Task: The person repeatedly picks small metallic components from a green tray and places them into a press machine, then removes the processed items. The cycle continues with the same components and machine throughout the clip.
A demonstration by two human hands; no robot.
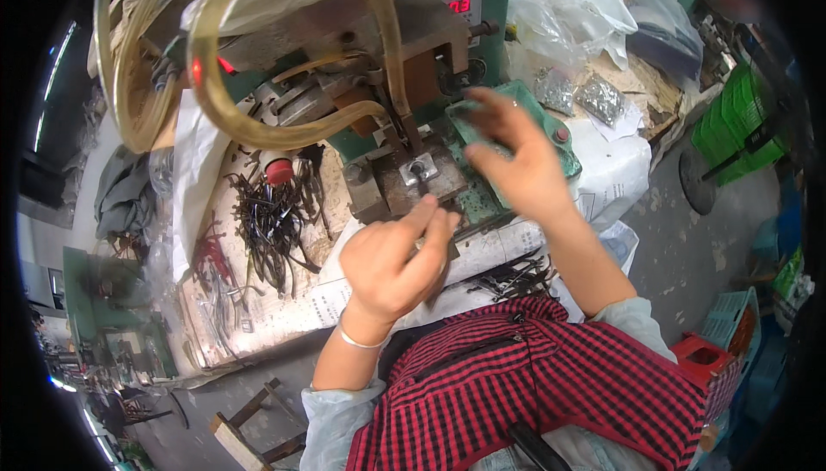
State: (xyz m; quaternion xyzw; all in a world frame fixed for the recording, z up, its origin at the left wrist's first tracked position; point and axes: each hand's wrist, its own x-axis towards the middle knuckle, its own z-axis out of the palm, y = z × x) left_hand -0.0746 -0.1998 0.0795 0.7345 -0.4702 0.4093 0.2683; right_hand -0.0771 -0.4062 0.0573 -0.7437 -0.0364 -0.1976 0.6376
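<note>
My left hand (387, 266) is closed in a pinch in front of a green press machine (482, 15). Between its fingertips is a thin dark strap (422, 187), whose far end lies on a small shiny metal plate (408, 172) on the machine's bed. The palm and fingers hide the rest of the strap. To the right, over the green machine base (564, 154), hovers my right hand (525, 161), its thumb and fingers apart. Those fingers are smeared by motion, and I see nothing held in them.
Left of the bed lie a heap of dark straps (274, 226) and a red round button (278, 172). More dark straps (512, 282) lie near the front edge. Clear hoses (202, 67) loop over the left side. Bags of small metal parts (601, 99) sit at the right.
</note>
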